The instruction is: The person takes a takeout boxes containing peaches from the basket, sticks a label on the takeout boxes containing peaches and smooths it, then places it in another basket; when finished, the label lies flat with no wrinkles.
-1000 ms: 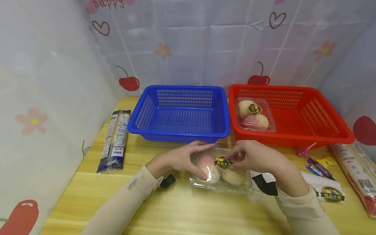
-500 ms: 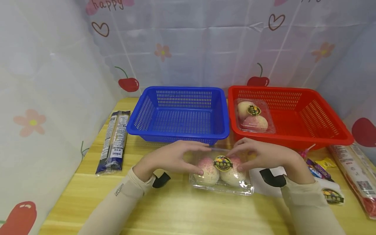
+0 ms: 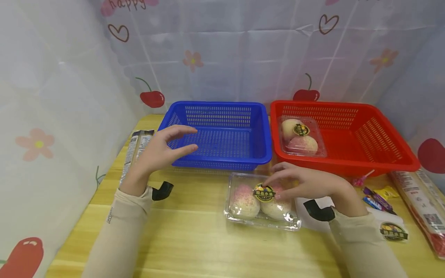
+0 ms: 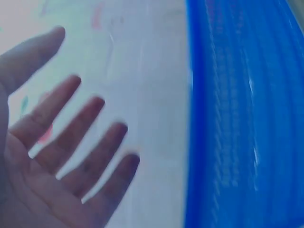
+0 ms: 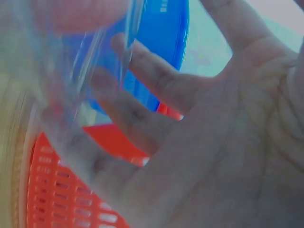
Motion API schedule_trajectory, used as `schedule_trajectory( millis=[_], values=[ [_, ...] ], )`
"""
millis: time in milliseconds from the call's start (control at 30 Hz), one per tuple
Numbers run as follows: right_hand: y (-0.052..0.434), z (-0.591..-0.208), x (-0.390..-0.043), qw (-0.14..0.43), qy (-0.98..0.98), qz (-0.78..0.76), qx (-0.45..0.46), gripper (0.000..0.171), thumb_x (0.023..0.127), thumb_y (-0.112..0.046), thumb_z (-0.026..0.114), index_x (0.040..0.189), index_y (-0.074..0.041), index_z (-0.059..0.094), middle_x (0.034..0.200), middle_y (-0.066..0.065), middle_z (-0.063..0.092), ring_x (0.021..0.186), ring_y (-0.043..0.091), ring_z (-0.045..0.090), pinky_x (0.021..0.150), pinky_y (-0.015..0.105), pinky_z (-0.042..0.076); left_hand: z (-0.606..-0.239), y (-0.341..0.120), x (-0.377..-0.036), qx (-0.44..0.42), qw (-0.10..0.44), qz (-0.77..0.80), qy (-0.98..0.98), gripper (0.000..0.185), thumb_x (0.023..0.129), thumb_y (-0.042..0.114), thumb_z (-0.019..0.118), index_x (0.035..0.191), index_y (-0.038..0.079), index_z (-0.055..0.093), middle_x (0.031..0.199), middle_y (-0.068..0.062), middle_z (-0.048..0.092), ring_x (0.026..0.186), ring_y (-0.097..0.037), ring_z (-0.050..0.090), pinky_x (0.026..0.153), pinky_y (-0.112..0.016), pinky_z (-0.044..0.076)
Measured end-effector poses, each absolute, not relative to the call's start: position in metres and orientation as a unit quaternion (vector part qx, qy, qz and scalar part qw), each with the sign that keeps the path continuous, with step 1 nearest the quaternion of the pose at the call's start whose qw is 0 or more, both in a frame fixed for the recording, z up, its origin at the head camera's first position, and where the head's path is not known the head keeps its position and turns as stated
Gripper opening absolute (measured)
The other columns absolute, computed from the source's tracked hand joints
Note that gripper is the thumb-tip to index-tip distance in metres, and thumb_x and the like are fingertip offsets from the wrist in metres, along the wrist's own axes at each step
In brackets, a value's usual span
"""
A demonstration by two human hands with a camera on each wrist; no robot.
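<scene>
A clear plastic fruit box [image 3: 262,222] with two pink-and-cream peach-like fruits [image 3: 245,202] lies on the table. A black round label [image 3: 264,192] sits on its lid. Over the box's right side is my right hand [image 3: 309,183], its fingertips at the lid near the label; in the right wrist view the fingers spread beside the clear plastic. Whether they touch it I cannot tell. My left hand [image 3: 161,152] hovers at the left front of the blue basket [image 3: 212,159]. It holds nothing, and its fingers are spread in the left wrist view.
A red basket [image 3: 351,164] at the back right holds a second fruit box [image 3: 302,135]. Long packets [image 3: 133,148] lie left of the blue basket. To the right are wrapped candies [image 3: 379,199], a lollipop [image 3: 363,178], a label sheet [image 3: 393,227] and a long packet [image 3: 422,208].
My left hand has left the fruit box and moved left and back towards the blue basket. My right hand stays over the box's right side, its fingers loosened. The label remains on the lid.
</scene>
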State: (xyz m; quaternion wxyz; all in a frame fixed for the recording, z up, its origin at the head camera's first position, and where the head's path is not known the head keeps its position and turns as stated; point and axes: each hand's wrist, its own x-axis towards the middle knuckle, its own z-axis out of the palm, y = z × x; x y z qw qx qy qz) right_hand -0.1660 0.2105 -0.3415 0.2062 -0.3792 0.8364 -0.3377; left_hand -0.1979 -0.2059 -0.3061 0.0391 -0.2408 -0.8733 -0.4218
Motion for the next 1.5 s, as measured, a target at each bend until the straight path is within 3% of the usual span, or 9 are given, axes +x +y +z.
schedule_trajectory(
  millis=[133, 300, 500, 700, 867, 1233, 1500],
  values=[
    [0.200, -0.338, -0.162, 0.204, 0.840, -0.326, -0.383, 0.037, 0.092, -0.039, 0.074, 0.128, -0.030, 0.070, 0.130, 0.001, 0.052, 0.118, 0.026, 0.047, 0.092, 0.046, 0.049, -0.314, -0.232, -0.213, -0.155, 0.052, -0.395, -0.904, 0.058, 0.088, 0.048, 0.077, 0.138, 0.022, 0.061, 0.149, -0.001, 0.049, 0.140, -0.028, 0.040, 0.113, -0.052, 0.033],
    [0.197, -0.340, -0.163, 0.198, 0.838, -0.318, -0.396, 0.039, 0.092, -0.040, 0.074, 0.130, -0.029, 0.069, 0.115, -0.003, 0.056, 0.107, 0.022, 0.049, 0.083, 0.036, 0.051, -0.325, -0.254, -0.223, -0.083, 0.023, -0.348, -0.934, 0.095, 0.077, 0.063, 0.079, 0.155, 0.023, 0.041, 0.163, -0.007, 0.027, 0.148, -0.036, 0.023, 0.111, -0.066, 0.025],
    [0.210, -0.349, -0.171, 0.216, 0.818, -0.348, -0.405, 0.045, 0.094, -0.035, 0.073, 0.137, -0.028, 0.064, 0.134, -0.003, 0.054, 0.119, 0.019, 0.049, 0.094, 0.039, 0.050, -0.338, -0.261, -0.233, -0.052, -0.028, -0.365, -0.929, 0.121, 0.073, 0.063, 0.083, 0.163, 0.022, 0.015, 0.165, -0.013, 0.018, 0.146, -0.041, 0.023, 0.111, -0.067, 0.025],
    [0.224, -0.366, -0.185, 0.261, 0.770, -0.403, -0.421, 0.044, 0.102, -0.018, 0.062, 0.145, -0.016, 0.054, 0.140, -0.002, 0.057, 0.128, 0.020, 0.052, 0.103, 0.036, 0.046, -0.345, -0.263, -0.237, -0.053, -0.064, -0.421, -0.903, 0.122, 0.078, 0.050, 0.085, 0.164, 0.023, 0.001, 0.159, -0.019, 0.029, 0.140, -0.042, 0.034, 0.111, -0.064, 0.029],
    [0.233, -0.379, -0.193, 0.291, 0.747, -0.439, -0.404, 0.044, 0.102, -0.011, 0.059, 0.146, -0.014, 0.054, 0.141, 0.003, 0.058, 0.129, 0.020, 0.053, 0.104, 0.030, 0.044, -0.345, -0.264, -0.236, -0.041, -0.080, -0.412, -0.907, 0.124, 0.080, 0.054, 0.082, 0.163, 0.025, -0.005, 0.164, -0.018, 0.017, 0.145, -0.043, 0.023, 0.112, -0.065, 0.024],
    [0.219, -0.387, -0.196, 0.228, 0.690, -0.497, -0.475, 0.039, 0.091, 0.005, 0.069, 0.128, -0.008, 0.067, 0.119, 0.011, 0.064, 0.109, 0.026, 0.056, 0.093, 0.037, 0.050, -0.345, -0.264, -0.237, -0.035, -0.087, -0.416, -0.904, 0.124, 0.080, 0.056, 0.081, 0.163, 0.024, -0.006, 0.166, -0.016, 0.012, 0.147, -0.044, 0.019, 0.113, -0.065, 0.022],
    [0.212, -0.371, -0.190, 0.236, 0.660, -0.547, -0.458, 0.037, 0.094, 0.008, 0.060, 0.128, -0.003, 0.067, 0.115, 0.014, 0.062, 0.106, 0.025, 0.056, 0.083, 0.038, 0.053, -0.346, -0.265, -0.237, -0.028, -0.090, -0.401, -0.911, 0.125, 0.078, 0.060, 0.080, 0.163, 0.023, -0.005, 0.167, -0.015, 0.007, 0.148, -0.045, 0.014, 0.113, -0.067, 0.021]
  ],
)
